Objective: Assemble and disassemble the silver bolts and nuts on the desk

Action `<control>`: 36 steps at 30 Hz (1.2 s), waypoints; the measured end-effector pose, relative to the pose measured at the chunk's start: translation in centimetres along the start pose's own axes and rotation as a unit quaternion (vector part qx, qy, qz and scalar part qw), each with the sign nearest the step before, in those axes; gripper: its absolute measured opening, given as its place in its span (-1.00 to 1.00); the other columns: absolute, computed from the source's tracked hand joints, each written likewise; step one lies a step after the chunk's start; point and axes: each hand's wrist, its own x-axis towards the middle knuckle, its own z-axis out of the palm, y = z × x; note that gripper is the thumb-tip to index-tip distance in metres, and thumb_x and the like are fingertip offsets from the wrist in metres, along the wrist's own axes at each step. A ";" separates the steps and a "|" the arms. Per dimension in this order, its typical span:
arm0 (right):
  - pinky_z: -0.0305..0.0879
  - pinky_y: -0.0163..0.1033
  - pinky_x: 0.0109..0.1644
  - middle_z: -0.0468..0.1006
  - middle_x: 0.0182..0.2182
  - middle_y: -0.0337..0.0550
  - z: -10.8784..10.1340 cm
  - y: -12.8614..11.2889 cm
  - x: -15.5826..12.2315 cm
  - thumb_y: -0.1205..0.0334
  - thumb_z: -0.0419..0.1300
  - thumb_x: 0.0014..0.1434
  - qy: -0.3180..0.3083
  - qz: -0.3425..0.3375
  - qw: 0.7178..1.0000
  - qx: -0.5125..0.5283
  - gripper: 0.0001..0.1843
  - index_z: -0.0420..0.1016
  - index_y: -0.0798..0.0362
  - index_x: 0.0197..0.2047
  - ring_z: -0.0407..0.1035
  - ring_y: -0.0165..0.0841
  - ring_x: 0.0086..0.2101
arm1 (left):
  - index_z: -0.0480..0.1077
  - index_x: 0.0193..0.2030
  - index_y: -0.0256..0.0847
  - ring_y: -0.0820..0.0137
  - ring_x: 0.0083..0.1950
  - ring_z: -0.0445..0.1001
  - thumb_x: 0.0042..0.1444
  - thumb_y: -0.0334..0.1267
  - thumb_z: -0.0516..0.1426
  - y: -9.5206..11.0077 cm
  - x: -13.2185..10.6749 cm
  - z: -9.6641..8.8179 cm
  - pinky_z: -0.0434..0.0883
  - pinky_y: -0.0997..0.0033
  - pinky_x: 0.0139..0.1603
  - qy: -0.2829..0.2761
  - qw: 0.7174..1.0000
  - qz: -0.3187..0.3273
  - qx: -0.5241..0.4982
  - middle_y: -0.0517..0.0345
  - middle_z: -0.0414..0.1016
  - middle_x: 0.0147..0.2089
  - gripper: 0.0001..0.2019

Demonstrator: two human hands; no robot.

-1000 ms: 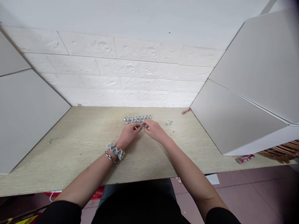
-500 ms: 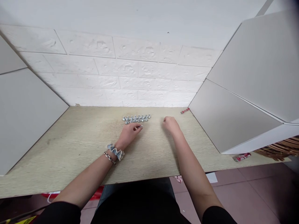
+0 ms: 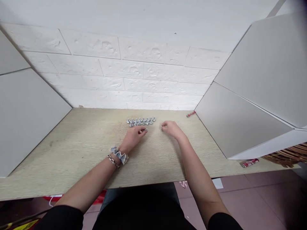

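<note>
Several silver bolts (image 3: pixel 139 121) stand heads down in two close rows on the wooden tabletop, shanks pointing up. My left hand (image 3: pixel 133 137) is just in front of the rows, thumb and fingers pinched on a small silver metal piece (image 3: pixel 146 130), perhaps a washer; its exact shape is too small to tell. To the right, apart from the left hand, my right hand (image 3: pixel 172 129) pinches a small dark metal piece (image 3: pixel 161 129) low over the tabletop. The fingers cover most of it, so its kind is unclear.
A red battery (image 3: pixel 191 114) lies at the back right corner, another red battery (image 3: pixel 249 163) near the front right edge. White panels (image 3: pixel 240 124) enclose the tabletop (image 3: pixel 83 143) on both sides, with a brick-patterned wall behind. A wicker basket (image 3: pixel 283 155) sits at far right.
My right hand has moved left toward my left hand, carrying a small metal piece. My left hand keeps its pinch, nearly still. The whole view has shifted slightly.
</note>
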 end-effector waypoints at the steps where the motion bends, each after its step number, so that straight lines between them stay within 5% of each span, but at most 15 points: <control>1: 0.17 -0.37 -0.18 0.55 -0.29 -0.10 0.0 0.1 0.1 0.37 0.07 0.03 0.003 0.000 1.000 -0.002 -0.79 0.50 0.09 -0.29 0.37 -0.36 -0.23 | 0.49 -0.24 -0.17 0.38 -0.32 0.42 0.10 -0.06 0.04 0.0 0.0 0.0 0.36 0.38 -0.17 -0.001 1.000 0.002 0.000 0.13 0.54 -0.29 -0.71; 14: 0.14 -0.36 -0.21 0.55 -0.28 -0.09 1.7 0.6 0.7 0.49 0.03 -0.05 -0.033 -0.053 0.996 -0.061 -0.68 0.52 0.10 -0.26 0.37 -0.35 -0.24 | 0.48 -0.24 -0.17 0.40 -0.33 0.43 0.11 -0.08 0.04 0.1 0.0 0.0 0.34 0.42 -0.19 -0.006 1.000 0.016 0.003 0.15 0.53 -0.28 -0.73; 36: 0.14 -0.37 -0.13 0.54 -0.22 -0.13 1.4 0.3 0.3 0.50 0.03 -0.03 -0.033 -0.059 0.997 -0.047 -0.65 0.50 0.06 -0.20 0.36 -0.38 -0.20 | 0.48 -0.24 -0.18 0.40 -0.33 0.41 0.12 -0.11 0.04 0.1 0.0 0.0 0.32 0.41 -0.18 -0.014 1.000 0.018 0.003 0.15 0.52 -0.29 -0.74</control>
